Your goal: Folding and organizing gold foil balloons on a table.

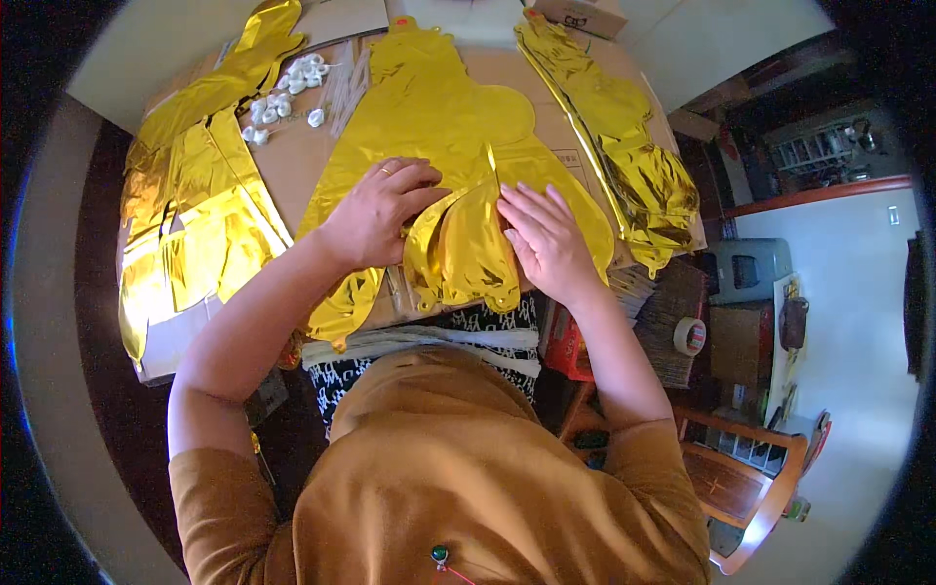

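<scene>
A flat gold foil balloon (439,117) lies on a cardboard sheet (302,161) in front of me. Its near end (466,249) is folded over and stands up in a ridge between my hands. My left hand (375,210), with a ring on one finger, presses down on the fold with bent fingers. On the right side of the fold, my right hand (548,239) lies flat with fingers spread, fingertips at the ridge. Neither hand closes around anything.
More gold foil balloons lie at the left (190,195) and at the right (624,136). Small white pieces (285,93) sit at the far left of the cardboard. A tape roll (690,335), a wooden chair (746,478) and a small box (580,15) are nearby.
</scene>
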A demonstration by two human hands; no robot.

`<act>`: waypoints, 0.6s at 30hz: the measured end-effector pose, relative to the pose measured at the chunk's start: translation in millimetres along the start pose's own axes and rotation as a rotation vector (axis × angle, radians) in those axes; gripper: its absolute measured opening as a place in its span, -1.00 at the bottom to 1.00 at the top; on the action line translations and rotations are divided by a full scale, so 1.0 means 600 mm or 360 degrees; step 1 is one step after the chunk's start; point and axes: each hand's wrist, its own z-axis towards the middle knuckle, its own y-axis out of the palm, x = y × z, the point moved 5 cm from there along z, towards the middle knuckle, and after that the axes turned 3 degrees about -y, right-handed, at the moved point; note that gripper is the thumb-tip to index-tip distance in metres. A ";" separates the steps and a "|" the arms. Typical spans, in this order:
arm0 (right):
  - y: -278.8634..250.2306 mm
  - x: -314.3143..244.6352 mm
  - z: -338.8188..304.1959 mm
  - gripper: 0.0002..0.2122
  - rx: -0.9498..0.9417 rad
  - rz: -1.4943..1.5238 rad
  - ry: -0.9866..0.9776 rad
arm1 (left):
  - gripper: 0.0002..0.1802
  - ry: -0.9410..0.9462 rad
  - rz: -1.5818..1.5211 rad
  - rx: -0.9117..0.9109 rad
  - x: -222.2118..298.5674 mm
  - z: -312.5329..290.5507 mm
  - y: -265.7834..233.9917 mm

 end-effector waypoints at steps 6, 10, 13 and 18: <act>0.004 -0.004 0.002 -0.63 -0.0052 -0.0068 -0.0079 | -0.43 0.0000 0.0021 -0.0024 -0.003 0.001 0.000; 0.006 -0.004 0.000 -0.60 -0.0099 -0.0115 -0.0103 | -0.44 0.0012 0.0034 0.0000 -0.006 -0.001 0.005; 0.009 -0.006 -0.001 -0.58 -0.0122 -0.0168 -0.0116 | -0.50 0.0015 0.0011 0.0010 -0.003 -0.001 0.002; 0.011 -0.010 -0.001 -0.56 -0.0142 -0.0217 -0.0120 | -0.65 -0.0162 -0.0318 0.0123 -0.019 0.012 -0.010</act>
